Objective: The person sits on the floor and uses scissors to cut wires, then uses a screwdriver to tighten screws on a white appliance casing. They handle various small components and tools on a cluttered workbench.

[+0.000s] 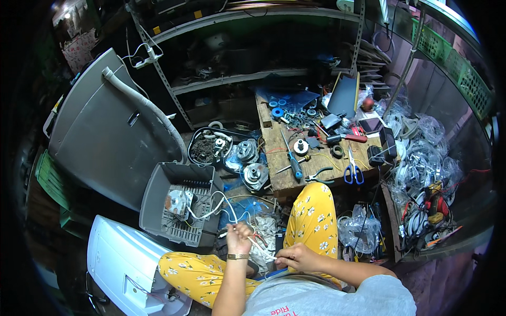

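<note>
My left hand (240,238) is closed around a white cable (262,249), in front of my body between my knees. My right hand (299,257) pinches the same cable further along, so a short stretch runs slanting between both hands. Beyond my left hand, white wire loops up and over the edge of a grey plastic housing (207,231) with slots in its bottom. A motor-like metal part (179,202) with a brownish patch lies inside that housing, and the wire reaches it. Below the cable, a crumpled pale cloth (265,224) lies on the floor.
A wooden bench (282,155) ahead carries a screwdriver (294,164), pliers (320,175), blue-handled scissors (353,171) and small parts. Metal motor parts (255,175) stand beside it. A white casing (122,253) and a tall grey panel (116,126) are at left; bagged cables (421,142) heap at right.
</note>
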### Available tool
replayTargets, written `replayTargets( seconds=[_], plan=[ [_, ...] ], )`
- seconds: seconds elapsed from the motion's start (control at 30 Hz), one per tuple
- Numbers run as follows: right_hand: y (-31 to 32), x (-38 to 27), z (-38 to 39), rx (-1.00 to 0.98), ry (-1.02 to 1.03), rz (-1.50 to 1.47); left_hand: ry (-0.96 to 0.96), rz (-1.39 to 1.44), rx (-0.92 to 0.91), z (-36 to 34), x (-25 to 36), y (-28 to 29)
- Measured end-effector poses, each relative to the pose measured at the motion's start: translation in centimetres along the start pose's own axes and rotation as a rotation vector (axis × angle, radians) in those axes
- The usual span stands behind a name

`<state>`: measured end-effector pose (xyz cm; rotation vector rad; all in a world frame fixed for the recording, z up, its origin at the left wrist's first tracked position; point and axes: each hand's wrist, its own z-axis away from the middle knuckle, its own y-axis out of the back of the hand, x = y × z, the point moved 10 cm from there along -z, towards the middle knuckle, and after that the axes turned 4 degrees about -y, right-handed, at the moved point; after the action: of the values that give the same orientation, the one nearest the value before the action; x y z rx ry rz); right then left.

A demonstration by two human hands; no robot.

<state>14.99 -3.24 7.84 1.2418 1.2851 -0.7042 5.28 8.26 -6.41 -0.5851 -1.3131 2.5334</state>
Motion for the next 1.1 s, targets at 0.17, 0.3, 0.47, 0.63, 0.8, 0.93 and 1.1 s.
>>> replayTargets(
  seconds=[0.17, 0.3, 0.47, 0.63, 0.8, 0.93, 1.1],
  plan=[
    [0.7, -1.8, -1.1, 0.011, -0.051, -0.146, 0.146, 0.003, 0.029, 0.0, -5.0, 3.1],
    [5.1, -0.8, -2.6, 0.233, -0.010, 0.121, 0.036, -0.530, -0.011, 3.4, -7.8, 0.0],
    [6.1, 1.8, -2.0, 0.175, -0.094, 0.276, 0.011, -0.856, -0.187, 6.2, -8.9, -0.5],
    [6.1, 2.0, -1.3, 0.080, -0.152, 0.046, -0.238, -0.919, -0.176, 6.1, -8.7, -2.8],
    [25.3, 7.4, 2.9, 0.867, -0.539, 0.848, -0.405, -0.943, -0.157, 6.1, -6.9, -5.5],
    [31.9, 13.8, 8.7, 0.898, -0.833, 1.183, -0.325, -0.948, -0.213, 5.8, -8.0, -5.2],
    [33.1, 14.8, 8.0, 0.826, -0.998, 0.942, -0.380, -0.961, -0.234, 7.0, -8.0, -6.2]
  ],
)
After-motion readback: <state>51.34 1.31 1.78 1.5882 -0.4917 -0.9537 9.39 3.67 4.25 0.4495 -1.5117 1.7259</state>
